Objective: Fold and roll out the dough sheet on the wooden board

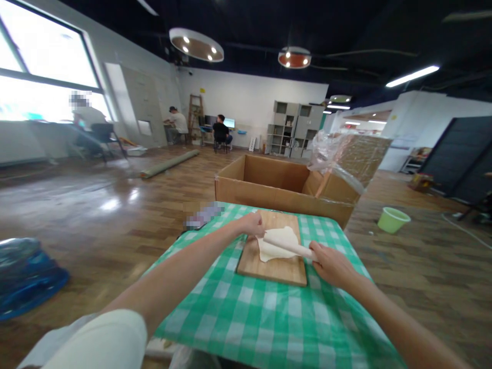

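A pale rolling pin (286, 244) lies slantwise across a flattened sheet of dough (274, 253). My left hand (252, 224) is closed at the pin's far left end, its fingers partly hidden. Around the near right end, my right hand (329, 262) has its fingers wrapped. The dough is thin and cream-coloured, with an uneven outline, and rests on a wooden cutting board (269, 272). Beneath the board is a table with a green and white checked cloth (246, 312).
A large open cardboard box (269, 192) stands just beyond the table, with plastic-wrapped cardboard (357, 154) at its right. On the floor are a green bucket (393, 220) at right and a blue plastic-wrapped item (28, 277) at left. Several people sit farther back.
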`<state>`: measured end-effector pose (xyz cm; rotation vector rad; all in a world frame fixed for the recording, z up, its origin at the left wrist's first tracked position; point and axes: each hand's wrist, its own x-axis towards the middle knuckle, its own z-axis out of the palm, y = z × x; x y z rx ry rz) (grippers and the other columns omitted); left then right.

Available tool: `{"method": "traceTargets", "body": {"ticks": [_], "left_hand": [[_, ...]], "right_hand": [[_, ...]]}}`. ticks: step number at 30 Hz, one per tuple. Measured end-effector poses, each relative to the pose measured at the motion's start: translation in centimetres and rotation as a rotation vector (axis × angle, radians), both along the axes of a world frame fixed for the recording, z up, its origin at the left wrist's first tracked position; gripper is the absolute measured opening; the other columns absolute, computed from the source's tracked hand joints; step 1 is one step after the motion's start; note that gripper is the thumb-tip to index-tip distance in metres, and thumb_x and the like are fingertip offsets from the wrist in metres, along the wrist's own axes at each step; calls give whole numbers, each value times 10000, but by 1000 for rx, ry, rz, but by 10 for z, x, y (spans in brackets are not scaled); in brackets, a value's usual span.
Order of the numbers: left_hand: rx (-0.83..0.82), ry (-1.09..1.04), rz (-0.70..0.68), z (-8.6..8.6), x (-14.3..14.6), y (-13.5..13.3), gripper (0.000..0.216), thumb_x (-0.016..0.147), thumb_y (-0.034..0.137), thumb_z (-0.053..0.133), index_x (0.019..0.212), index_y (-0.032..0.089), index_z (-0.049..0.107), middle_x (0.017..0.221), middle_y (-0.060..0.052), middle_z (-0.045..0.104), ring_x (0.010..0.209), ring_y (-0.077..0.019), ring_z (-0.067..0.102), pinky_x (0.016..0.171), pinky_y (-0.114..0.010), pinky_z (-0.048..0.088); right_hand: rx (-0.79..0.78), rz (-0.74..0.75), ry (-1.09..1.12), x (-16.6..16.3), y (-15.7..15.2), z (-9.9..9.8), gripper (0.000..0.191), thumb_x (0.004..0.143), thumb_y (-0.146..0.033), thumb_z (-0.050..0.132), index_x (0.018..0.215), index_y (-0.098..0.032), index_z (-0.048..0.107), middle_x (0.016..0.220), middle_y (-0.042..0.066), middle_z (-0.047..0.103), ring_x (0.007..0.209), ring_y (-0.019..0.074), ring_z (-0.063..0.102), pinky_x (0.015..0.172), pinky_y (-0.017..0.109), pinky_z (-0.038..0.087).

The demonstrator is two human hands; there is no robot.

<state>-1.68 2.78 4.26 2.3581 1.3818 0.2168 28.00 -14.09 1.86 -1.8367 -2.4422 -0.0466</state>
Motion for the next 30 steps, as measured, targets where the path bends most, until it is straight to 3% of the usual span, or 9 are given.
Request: {"method": "traceTargets", "body": {"ticks": [3, 6, 10, 14, 18, 21, 25, 27, 30], "left_hand": [[-56, 75, 3, 2, 15, 3, 394, 551, 527, 872, 653, 195, 686, 728, -88, 711, 858, -303, 695, 731, -305, 497], [-116, 78, -6, 8, 21, 1, 402, 525, 523, 885, 599, 200, 659, 656, -65, 675, 830, -295, 680, 730, -305, 481], [-174, -13, 14, 21, 12, -3, 271, 617, 406, 820, 588, 189, 662, 589, -15, 632, 760, -244, 654, 676, -270, 445], [-202, -160, 144, 25, -12, -16, 268, 773, 403, 679, 657, 165, 636, 591, -11, 587, 669, -202, 630, 565, -252, 401], [-376, -256, 233, 11, -28, -58, 319, 857, 453, 583, 730, 161, 591, 605, -36, 610, 522, -161, 609, 437, -232, 356], [-528, -298, 226, 2, -23, -101, 336, 908, 458, 495, 823, 155, 611, 687, -65, 680, 517, -153, 655, 402, -211, 367], [-906, -356, -72, 7, 2, -149, 372, 931, 517, 539, 1117, 201, 606, 798, -53, 745, 563, -188, 710, 439, -240, 470], [-840, -346, -181, 15, 11, -164, 331, 950, 492, 532, 1115, 218, 615, 816, -40, 748, 568, -176, 700, 467, -250, 490], [-389, -366, -259, 29, 6, -168, 304, 986, 442, 496, 884, 215, 670, 756, -22, 719, 623, -153, 671, 587, -261, 515]], "right_hand": [[9, -75, 127, 15, -8, -4, 125, 894, -172, 532, 1005, -228, 534, 901, 47, 701, 800, 223, 632, 634, 306, 290], [40, -101, 237, 22, -8, -9, 68, 900, -186, 509, 871, -244, 491, 776, 23, 656, 723, 214, 600, 614, 305, 275], [62, -62, 367, 16, -1, -15, 100, 917, -248, 506, 824, -254, 472, 744, 17, 643, 704, 219, 600, 614, 303, 300], [94, -69, 447, 2, 10, -17, 123, 929, -294, 517, 818, -241, 510, 747, 22, 657, 709, 222, 613, 619, 302, 311], [88, -93, 506, -11, 18, -14, 181, 948, -353, 542, 826, -221, 565, 763, 31, 687, 709, 216, 623, 617, 296, 327], [44, -94, 516, -19, 22, -10, 222, 960, -396, 557, 851, -209, 603, 808, 47, 718, 729, 217, 637, 616, 292, 343], [42, -99, 475, -30, 25, -3, 286, 998, -440, 528, 855, -205, 609, 829, 65, 734, 736, 215, 650, 619, 291, 353], [52, -97, 428, -36, 25, 0, 330, 1023, -476, 493, 880, -204, 614, 847, 79, 743, 749, 221, 663, 617, 295, 354], [37, -79, 312, -44, 21, 3, 392, 1047, -539, 443, 962, -204, 626, 921, 107, 765, 803, 242, 697, 621, 302, 360]]}}
